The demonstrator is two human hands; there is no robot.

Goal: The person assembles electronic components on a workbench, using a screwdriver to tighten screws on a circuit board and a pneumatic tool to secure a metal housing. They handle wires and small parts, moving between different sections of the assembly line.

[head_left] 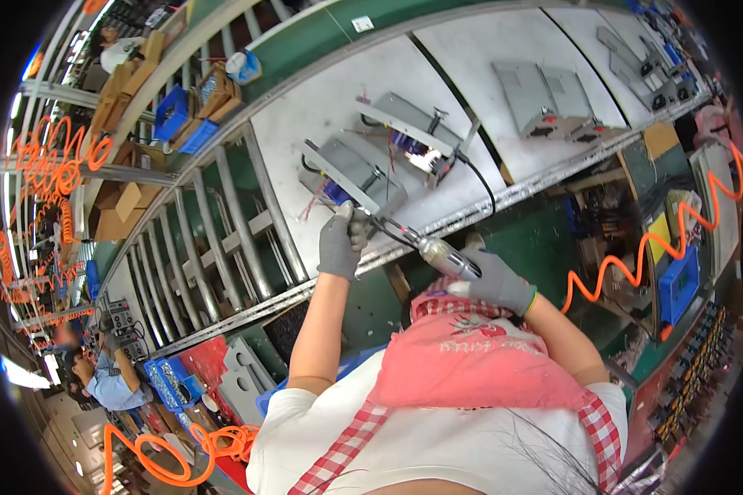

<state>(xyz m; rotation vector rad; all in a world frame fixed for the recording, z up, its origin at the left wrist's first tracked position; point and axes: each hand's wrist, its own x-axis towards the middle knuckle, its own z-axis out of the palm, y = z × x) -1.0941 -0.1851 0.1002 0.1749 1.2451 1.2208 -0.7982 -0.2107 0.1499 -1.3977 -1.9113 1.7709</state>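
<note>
My right hand point(495, 285), in a grey glove, is wrapped round a silver and black power screwdriver point(444, 256). The tool's thin front end points up and left toward a grey metal assembly point(353, 173) with a bracket bar, a blue part and loose wires. At that assembly's near edge is my left hand point(342, 242), also gloved, its fingers curled closed; what they pinch is too small to make out. Just right of it lies a second, similar assembly point(413, 132) with a black cable point(480, 177) hanging toward the line's near rail.
Whitish work plates point(293, 107) lie along the line, with more grey metal housings point(545, 99) on the right. Bare rollers point(239, 223) run at left. Orange coiled hoses point(627, 268) hang at both sides. Blue bins point(679, 285) stand near; another person point(114, 375) works far left.
</note>
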